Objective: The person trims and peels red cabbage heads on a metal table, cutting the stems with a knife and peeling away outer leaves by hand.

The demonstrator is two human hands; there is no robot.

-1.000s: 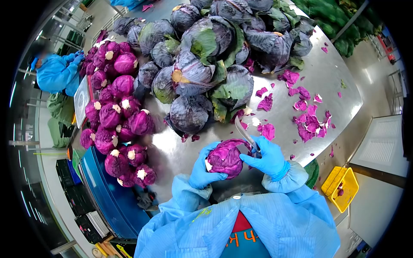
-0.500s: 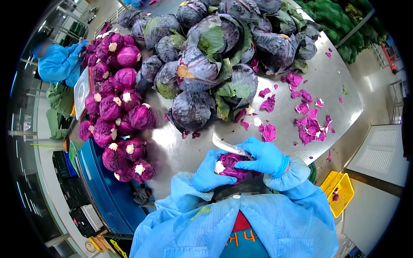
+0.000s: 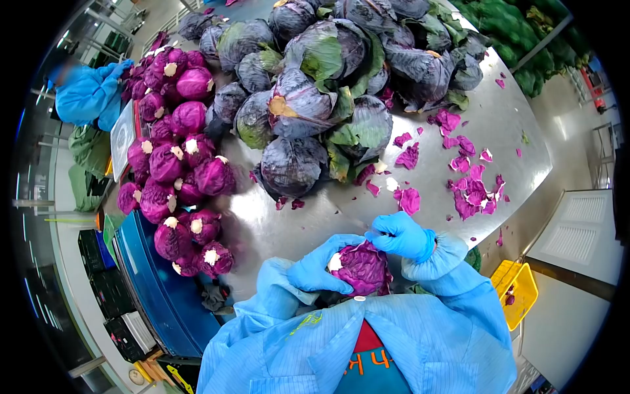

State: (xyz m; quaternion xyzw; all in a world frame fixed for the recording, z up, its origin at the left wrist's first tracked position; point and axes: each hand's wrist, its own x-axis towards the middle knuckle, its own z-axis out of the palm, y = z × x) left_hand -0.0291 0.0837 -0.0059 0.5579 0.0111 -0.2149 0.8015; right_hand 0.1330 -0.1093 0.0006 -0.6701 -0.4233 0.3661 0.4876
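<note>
In my left hand [image 3: 318,266], gloved in blue, rests a trimmed red cabbage [image 3: 364,270], its pale cut stem facing left. The fingers wrap round its left side, close in front of my body. At the cabbage's upper right edge, my right hand [image 3: 401,236] is closed, also in a blue glove. The knife that showed in it a moment ago is mostly hidden now; its blade cannot be made out. Farther up the steel table [image 3: 302,226] lies a heap of untrimmed cabbages [image 3: 295,167] with dark outer leaves.
Trimmed purple cabbages [image 3: 167,164] are piled at the left, beside a blue bin [image 3: 161,282]. Torn leaf pieces [image 3: 476,194] lie on the table's right side. A yellow crate [image 3: 518,295] stands low at the right. Another person [image 3: 88,95] in blue is at the far left.
My right hand has drawn up and right off the cabbage's top, and the knife blade has gone from sight. More of the cabbage's purple side shows, still in my left hand.
</note>
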